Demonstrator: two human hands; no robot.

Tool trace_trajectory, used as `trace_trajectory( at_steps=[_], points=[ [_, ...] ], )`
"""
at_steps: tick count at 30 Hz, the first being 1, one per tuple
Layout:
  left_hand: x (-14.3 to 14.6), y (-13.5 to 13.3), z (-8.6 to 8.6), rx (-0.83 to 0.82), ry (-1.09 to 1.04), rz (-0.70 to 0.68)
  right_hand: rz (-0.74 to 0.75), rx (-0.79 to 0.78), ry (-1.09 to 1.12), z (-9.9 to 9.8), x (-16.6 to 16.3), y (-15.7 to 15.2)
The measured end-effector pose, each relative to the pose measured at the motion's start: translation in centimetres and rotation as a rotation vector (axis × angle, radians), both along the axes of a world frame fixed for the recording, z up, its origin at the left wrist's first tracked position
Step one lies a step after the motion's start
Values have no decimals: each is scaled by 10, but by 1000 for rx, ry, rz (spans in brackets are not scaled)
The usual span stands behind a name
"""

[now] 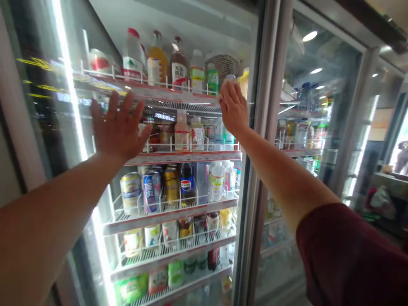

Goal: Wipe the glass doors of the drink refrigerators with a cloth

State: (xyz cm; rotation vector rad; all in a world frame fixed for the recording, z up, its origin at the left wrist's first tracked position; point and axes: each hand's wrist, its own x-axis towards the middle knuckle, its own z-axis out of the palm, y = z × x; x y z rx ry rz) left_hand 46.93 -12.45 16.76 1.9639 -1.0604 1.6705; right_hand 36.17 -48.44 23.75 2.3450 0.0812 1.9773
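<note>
So this is a drinks fridge (267, 85) with both hands up at the glass door (197, 19), which fills the view straight ahead. Left hand (119, 125) has its fingers spread wide in front of the upper shelves; can't tell if the palm touches the glass. Right hand (234, 106) is up by the door's right edge, fingers pressed together over a pale cloth (220, 97), or maybe tissue. Can't tell if they're pinching it or just pressing it.

Behind the glass, the top shelf has a red-capped bottle (132, 59), an orange drink (157, 59), a dark brown one (178, 66) and a green bottle (212, 78). Lower down, a gold can (172, 186) stands between a blue can (151, 193) and a blue-labelled cola bottle (187, 182), nearly full of dark liquid. Green packs (132, 289) sit near the bottom.
</note>
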Motion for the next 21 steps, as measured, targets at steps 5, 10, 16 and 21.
trace_trajectory(
  at_steps=[5, 10, 16, 21],
  points=[
    [-2, -1, -2, -13, -41, -7, 45, 147, -101, 14, 19, 15],
    [-9, -2, -1, -15, -32, 8, 30, 5, -59, -29, 19, 28],
    [-6, 0, -1, -5, -11, 32, -63, 186, -17, 13, 15, 31],
    [-1, 3, -1, 12, -2, 15, -91, 92, -1, -34, 22, 64]
  ],
)
